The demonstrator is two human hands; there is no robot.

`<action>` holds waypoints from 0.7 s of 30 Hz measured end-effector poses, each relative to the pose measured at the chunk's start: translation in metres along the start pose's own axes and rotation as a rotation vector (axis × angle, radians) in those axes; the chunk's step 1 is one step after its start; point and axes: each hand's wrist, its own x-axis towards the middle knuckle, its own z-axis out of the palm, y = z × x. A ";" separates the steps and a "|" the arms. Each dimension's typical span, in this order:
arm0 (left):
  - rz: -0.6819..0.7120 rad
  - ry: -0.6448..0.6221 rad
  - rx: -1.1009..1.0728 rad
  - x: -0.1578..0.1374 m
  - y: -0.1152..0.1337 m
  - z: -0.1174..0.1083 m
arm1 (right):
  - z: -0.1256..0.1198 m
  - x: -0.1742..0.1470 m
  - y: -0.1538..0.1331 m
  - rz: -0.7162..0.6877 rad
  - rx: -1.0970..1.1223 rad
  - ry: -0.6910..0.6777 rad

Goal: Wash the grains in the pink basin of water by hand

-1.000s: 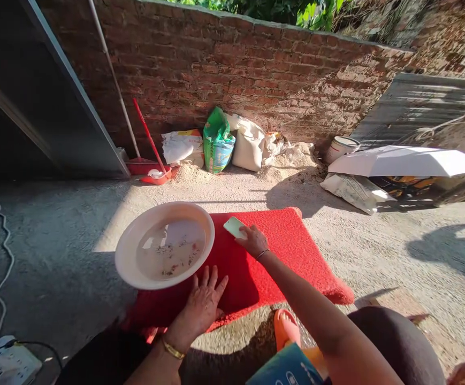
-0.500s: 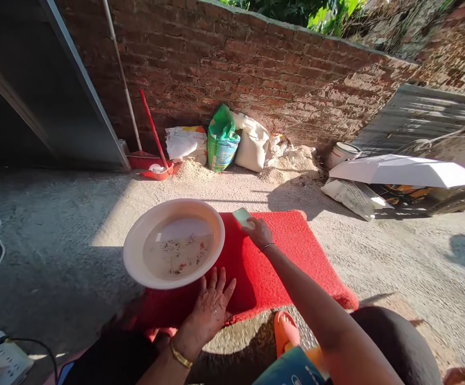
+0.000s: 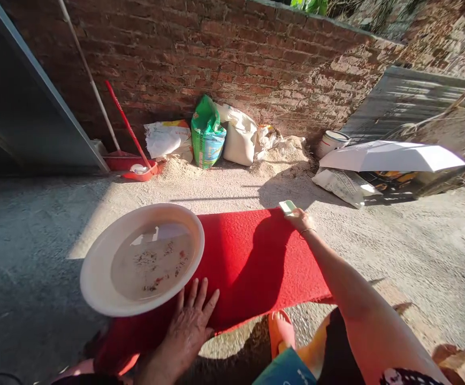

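Observation:
My right hand point(image 3: 301, 220) grips a pale green, flat hand tool with a rectangular head point(image 3: 287, 207) near the far right corner of the red carpet point(image 3: 240, 235); the tool's underside is hidden. With fingers spread, my left hand point(image 3: 190, 321) lies on the carpet's near edge, just below the basin. The wide white basin point(image 3: 90, 278) rests on the left part of the carpet and holds water with dark and reddish bits at the bottom.
Along the brick wall point(image 3: 168, 69) stand a green sack point(image 3: 208, 139), a white sack point(image 3: 240, 141) and a red dustpan point(image 3: 142, 174). At right, a white umbrella point(image 3: 393, 155) shades some objects near a bucket point(image 3: 332, 141). An orange slipper point(image 3: 280, 331) is below the carpet.
My right hand has moved the pale green tool rightward across the carpet to the far right corner. My left hand stays spread on the near edge; the view has shifted to the right.

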 end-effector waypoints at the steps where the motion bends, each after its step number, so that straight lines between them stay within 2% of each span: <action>1: -0.002 -0.002 0.004 0.000 0.001 -0.001 | -0.013 0.006 0.021 0.075 -0.022 0.022; 4: -0.012 -0.002 0.017 -0.001 0.005 -0.006 | -0.034 0.006 0.062 0.220 -0.055 0.065; 6: -0.023 -0.011 0.026 -0.002 0.008 -0.012 | -0.030 -0.014 0.063 0.180 -0.004 0.066; 8: -0.030 -0.024 0.035 -0.003 0.011 -0.018 | -0.013 -0.048 0.042 0.039 0.071 0.025; 12: -0.043 -0.041 0.047 -0.004 0.010 -0.021 | 0.037 -0.128 -0.035 -0.312 0.093 -0.130; 15: -0.028 -0.011 0.041 -0.005 0.006 -0.018 | 0.061 -0.157 -0.071 -0.429 0.013 -0.227; 16: -0.021 -0.005 0.042 -0.006 0.005 -0.017 | 0.062 -0.157 -0.073 -0.428 -0.010 -0.233; 18: -0.013 -0.013 0.046 -0.007 0.004 -0.019 | 0.052 -0.145 -0.058 -0.348 -0.021 -0.195; 21: -0.021 -0.036 0.043 -0.008 0.006 -0.022 | 0.012 -0.117 -0.001 -0.053 0.035 -0.061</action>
